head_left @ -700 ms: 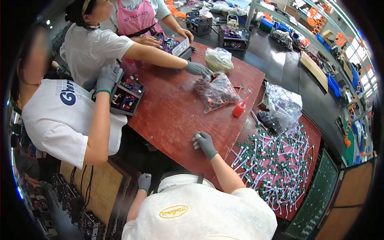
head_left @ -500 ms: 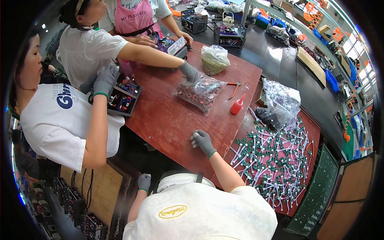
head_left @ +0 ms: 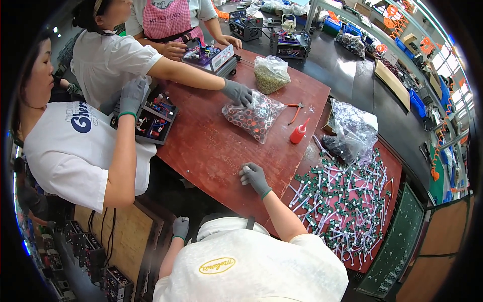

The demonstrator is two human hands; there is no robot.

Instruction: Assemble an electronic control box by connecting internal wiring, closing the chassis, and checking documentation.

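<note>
My right hand (head_left: 255, 177), in a grey glove, rests on the red tabletop (head_left: 216, 151), its fingers loosely bent and slightly apart, with nothing held. My left hand (head_left: 180, 227), gloved too, hangs beside the table's near edge; how its fingers lie is hard to see. Ahead of my right hand lies a clear plastic bag (head_left: 255, 118) of small red and dark rings. A co-worker's gloved hand (head_left: 237, 93) touches this bag's top. Right of it are orange-handled pliers (head_left: 296, 114) and a red squeeze bottle (head_left: 298, 133) with a pointed nozzle.
Many small green circuit boards with white cables (head_left: 347, 206) cover the right side. Behind them sits a clear plastic bag (head_left: 354, 123). A bag of greenish-yellow bits (head_left: 270, 74) stands at the back. Co-workers at the left handle open electronic units (head_left: 153, 121).
The co-worker's hand has drawn back a little over the bag of rings, and the bag has shifted slightly. At the back, another person's hands and the unit there have moved. My hands stay nearly still.
</note>
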